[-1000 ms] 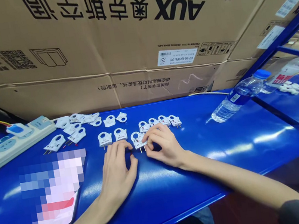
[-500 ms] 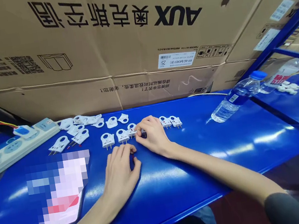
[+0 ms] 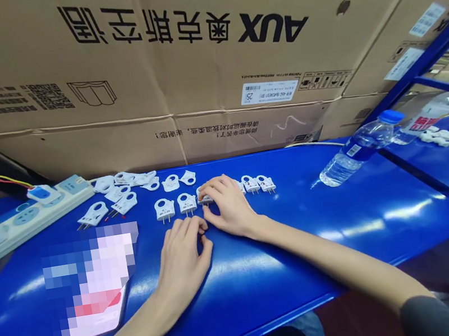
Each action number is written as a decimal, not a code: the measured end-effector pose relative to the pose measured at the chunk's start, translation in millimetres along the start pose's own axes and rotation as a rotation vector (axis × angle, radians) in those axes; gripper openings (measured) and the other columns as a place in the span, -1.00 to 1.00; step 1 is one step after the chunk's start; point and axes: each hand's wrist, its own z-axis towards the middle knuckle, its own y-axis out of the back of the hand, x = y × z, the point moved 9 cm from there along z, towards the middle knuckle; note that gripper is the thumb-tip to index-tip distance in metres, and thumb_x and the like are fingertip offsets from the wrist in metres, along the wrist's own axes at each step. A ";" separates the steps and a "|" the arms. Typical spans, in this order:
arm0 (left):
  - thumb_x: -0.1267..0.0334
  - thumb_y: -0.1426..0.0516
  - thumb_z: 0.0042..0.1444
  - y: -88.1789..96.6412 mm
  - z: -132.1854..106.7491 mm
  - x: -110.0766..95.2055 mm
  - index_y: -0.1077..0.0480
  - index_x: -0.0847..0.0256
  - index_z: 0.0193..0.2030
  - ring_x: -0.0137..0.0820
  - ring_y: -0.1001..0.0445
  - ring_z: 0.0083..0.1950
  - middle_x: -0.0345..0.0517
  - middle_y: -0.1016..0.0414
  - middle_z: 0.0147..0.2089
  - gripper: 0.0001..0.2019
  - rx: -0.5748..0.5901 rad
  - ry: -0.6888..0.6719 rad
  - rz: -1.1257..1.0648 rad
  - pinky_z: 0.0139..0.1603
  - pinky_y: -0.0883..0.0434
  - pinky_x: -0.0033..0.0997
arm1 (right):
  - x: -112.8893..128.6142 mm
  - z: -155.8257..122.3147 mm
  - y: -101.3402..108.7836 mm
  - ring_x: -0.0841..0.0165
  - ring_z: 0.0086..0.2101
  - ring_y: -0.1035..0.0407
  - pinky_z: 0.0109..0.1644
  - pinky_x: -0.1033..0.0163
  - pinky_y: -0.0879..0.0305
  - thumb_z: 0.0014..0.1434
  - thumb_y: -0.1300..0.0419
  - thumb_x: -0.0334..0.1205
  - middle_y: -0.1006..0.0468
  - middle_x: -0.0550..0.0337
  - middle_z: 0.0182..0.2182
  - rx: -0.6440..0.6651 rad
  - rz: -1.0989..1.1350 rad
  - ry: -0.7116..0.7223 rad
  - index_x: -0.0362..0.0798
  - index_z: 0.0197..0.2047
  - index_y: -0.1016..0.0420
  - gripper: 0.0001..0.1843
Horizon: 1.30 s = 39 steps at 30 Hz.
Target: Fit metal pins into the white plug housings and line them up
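Observation:
Several white two-pin plugs with ring-shaped tops stand in a row on the blue table; one plug (image 3: 165, 209) is at the row's left end and another plug (image 3: 187, 203) beside it. My right hand (image 3: 230, 204) reaches over the middle of the row. Its thumb and fingers close around a white plug (image 3: 203, 195), partly covered by the hand. My left hand (image 3: 184, 248) rests on the table just in front of the row. Its fingers curl toward the thumb, and whatever lies between them is too small or hidden to name.
Loose white plug pieces (image 3: 125, 186) lie in a heap at the back left beside a power strip (image 3: 16, 224). A phone (image 3: 104, 323), partly pixelated, lies at left. A water bottle (image 3: 345, 154) leans near the blue frame. Cardboard (image 3: 194, 82) rises behind.
My right hand has shifted slightly along the row, and more of the plug at its fingertips shows. My left hand stays in nearly the same place. The view has moved a little.

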 end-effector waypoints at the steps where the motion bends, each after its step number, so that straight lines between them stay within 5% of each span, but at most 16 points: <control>1: 0.40 -0.03 0.22 0.1 0.0 0.0 -0.28 0.13 -0.24 -0.22 -0.42 -0.18 -0.15 -0.48 -0.26 -0.91 -0.001 -0.001 -0.001 -0.18 -0.28 -0.21 | 2.8 0.2 -2.8 0.14 0.14 -0.32 0.39 -0.15 -0.10 0.29 -0.20 -0.31 -0.58 0.10 0.08 0.025 -0.004 0.032 0.02 -0.02 -0.51 -0.80; 5: 0.38 -0.02 0.25 2.2 -0.6 -0.9 -0.27 0.13 -0.24 -0.23 -0.42 -0.19 -0.16 -0.46 -0.27 -0.92 -0.025 -0.011 -0.027 -0.17 -0.32 -0.20 | 5.1 1.7 -14.6 0.10 0.26 -0.23 0.48 -0.30 0.08 0.37 -0.23 -0.18 -0.49 0.07 0.22 0.103 -0.042 0.103 0.05 0.06 -0.53 -0.78; 11: 0.33 0.00 0.33 10.5 -0.7 1.2 -0.29 0.14 -0.09 -0.21 -0.48 -0.13 -0.08 -0.47 -0.18 -0.91 -0.125 0.014 -0.096 -0.12 -0.43 -0.16 | 3.4 10.4 -20.0 0.13 0.24 -0.27 0.49 -0.29 0.06 0.33 -0.28 -0.22 -0.53 0.09 0.17 0.091 0.004 0.104 0.02 -0.09 -0.56 -0.90; 18: 0.32 0.00 0.40 24.2 -2.5 -5.8 -0.27 0.13 0.00 -0.29 -0.50 -0.12 -0.10 -0.44 -0.12 -0.90 -0.244 -0.037 -0.196 -0.09 -0.49 -0.24 | 5.0 1.9 8.3 0.17 0.20 -0.33 0.48 -0.24 0.01 0.29 -0.27 -0.26 -0.54 0.12 0.16 -0.012 0.086 0.098 0.05 -0.11 -0.55 -0.90; 28: 0.31 0.01 0.44 20.3 -1.4 -9.7 -0.33 0.13 0.13 -0.31 -0.53 -0.07 -0.05 -0.50 -0.01 -0.79 -0.172 -0.057 -0.231 -0.02 -0.53 -0.23 | 5.1 -61.0 49.0 0.13 0.14 -0.39 0.44 -0.25 -0.08 0.18 -0.26 -0.28 -0.61 0.11 0.05 0.023 -0.017 0.158 0.05 -0.16 -0.50 -0.86; 35: 0.33 0.02 0.45 24.2 0.9 -16.9 -0.38 0.09 0.16 -0.28 -0.55 -0.01 -0.08 -0.58 -0.03 -0.74 -0.153 -0.075 -0.235 0.02 -0.53 -0.20 | 1.7 -59.3 46.1 0.12 0.12 -0.39 0.46 -0.27 0.03 0.11 -0.29 -0.20 -0.57 0.09 0.07 0.123 0.010 0.152 0.05 -0.14 -0.45 -0.78; 39: 0.31 0.00 0.44 21.3 0.7 -13.9 -0.38 0.09 0.12 -0.30 -0.59 -0.06 -0.15 -0.59 -0.10 -0.78 -0.151 -0.067 -0.249 -0.01 -0.55 -0.25 | -2.0 -58.1 46.9 0.12 0.02 -0.41 0.35 -0.20 -0.11 0.12 -0.32 -0.11 -0.59 0.08 0.00 0.147 -0.035 0.121 0.03 -0.05 -0.44 -0.67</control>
